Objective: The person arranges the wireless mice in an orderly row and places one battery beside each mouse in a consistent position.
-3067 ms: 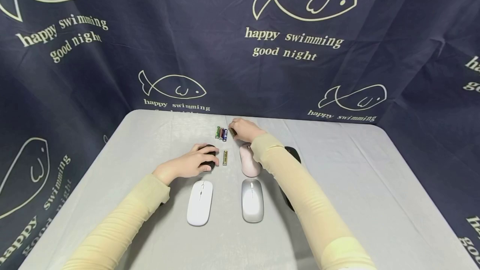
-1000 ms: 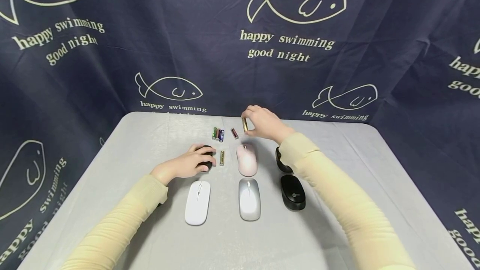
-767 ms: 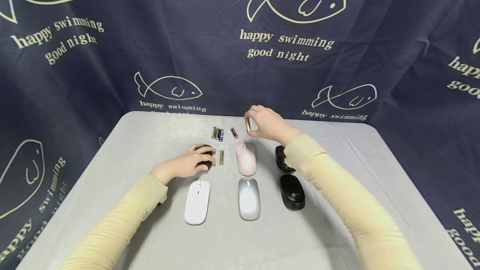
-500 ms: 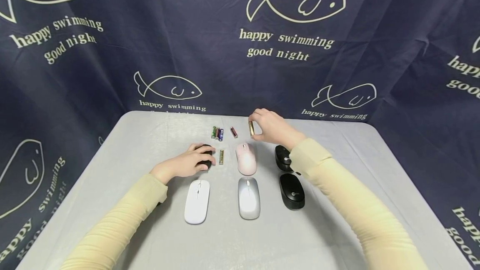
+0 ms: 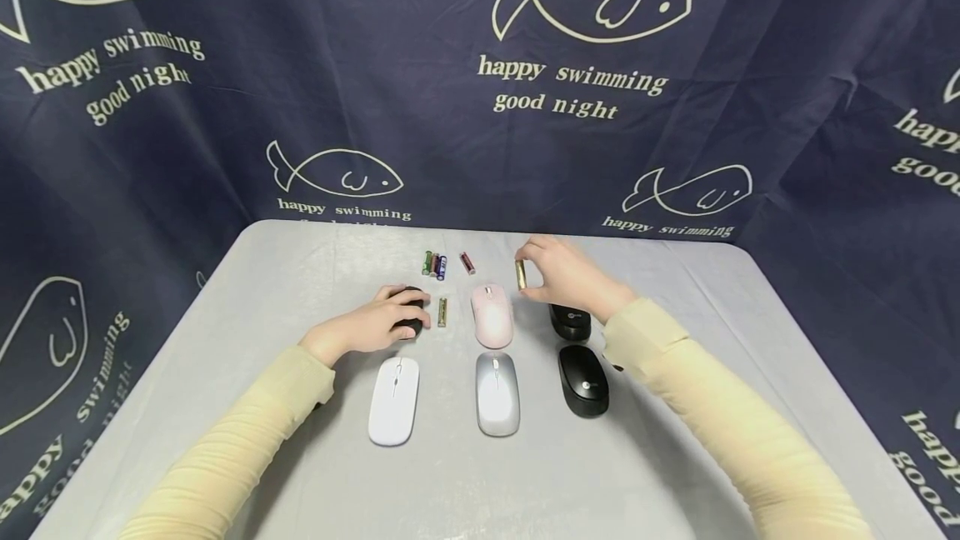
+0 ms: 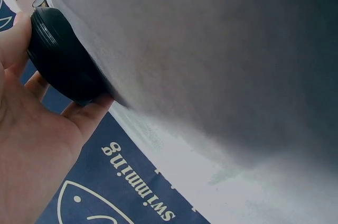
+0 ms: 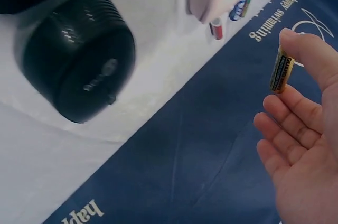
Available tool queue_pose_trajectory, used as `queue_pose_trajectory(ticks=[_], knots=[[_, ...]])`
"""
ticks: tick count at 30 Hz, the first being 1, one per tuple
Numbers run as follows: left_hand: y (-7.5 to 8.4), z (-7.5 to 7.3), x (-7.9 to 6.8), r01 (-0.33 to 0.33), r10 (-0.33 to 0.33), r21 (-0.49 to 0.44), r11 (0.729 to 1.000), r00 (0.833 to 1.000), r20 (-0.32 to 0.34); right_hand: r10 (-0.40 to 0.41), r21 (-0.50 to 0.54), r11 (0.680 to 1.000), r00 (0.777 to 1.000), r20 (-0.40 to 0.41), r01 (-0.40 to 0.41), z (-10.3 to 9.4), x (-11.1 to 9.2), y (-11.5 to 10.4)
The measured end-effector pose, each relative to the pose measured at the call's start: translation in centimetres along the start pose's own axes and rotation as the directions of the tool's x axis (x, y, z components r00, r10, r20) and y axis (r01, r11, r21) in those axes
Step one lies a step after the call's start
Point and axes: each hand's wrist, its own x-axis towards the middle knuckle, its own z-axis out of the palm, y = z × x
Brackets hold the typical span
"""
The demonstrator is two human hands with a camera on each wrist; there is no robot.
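My left hand (image 5: 375, 323) rests over a black mouse (image 5: 412, 312) left of the table's middle. The left wrist view shows thumb and fingers gripping the sides of this mouse (image 6: 66, 57). Raised above the table, my right hand (image 5: 573, 273) pinches a gold battery (image 5: 521, 275) between thumb and index finger. Its dark printed band faces the right wrist camera on the battery (image 7: 282, 71), the other fingers loosely bent. Just below that hand sits another black mouse (image 5: 570, 325), partly covered by it. A second gold battery (image 5: 442, 312) lies right of my left hand.
A red battery (image 5: 467, 263) lies near a green battery (image 5: 427, 262) and a blue battery (image 5: 441, 267) at the back. A pink mouse (image 5: 492, 317), silver mouse (image 5: 497, 398), white mouse (image 5: 393, 401) and front black mouse (image 5: 583, 382) stand on the table (image 5: 465, 490). Dark curtain behind.
From beside the back batteries, my right hand has lifted the gold battery and carried it right, then nearer to me, over the right black mouse. The left hand has stayed on its mouse.
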Motion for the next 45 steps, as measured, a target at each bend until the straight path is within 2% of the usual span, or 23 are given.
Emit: queue_pose_trajectory(ticks=[7,13,24,31,45], knots=[[0.0,-0.1,0.0,-0.016,0.016,-0.003,1.0,1.0,-0.002,0.004,0.039,0.999,1.0,-0.027,-0.003,0.9,-0.8,0.5],[-0.2,0.0,-0.1,-0.001,0.001,-0.003,1.0,1.0,0.006,-0.02,0.06,0.998,0.999,-0.05,0.023,1.9,-1.5,0.7],[-0.3,0.0,0.1,0.004,-0.004,-0.003,1.0,1.0,0.008,-0.025,0.079,0.996,0.999,-0.033,0.028,3.6,-2.7,1.3],[-0.2,0.1,0.1,0.008,-0.008,0.003,1.0,1.0,0.016,-0.05,0.089,0.995,0.999,-0.009,0.051,4.7,-2.8,1.5],[-0.6,0.4,0.1,0.002,-0.002,0.003,1.0,1.0,0.01,-0.03,0.106,0.994,0.999,0.04,0.025,5.9,-2.9,1.8]])
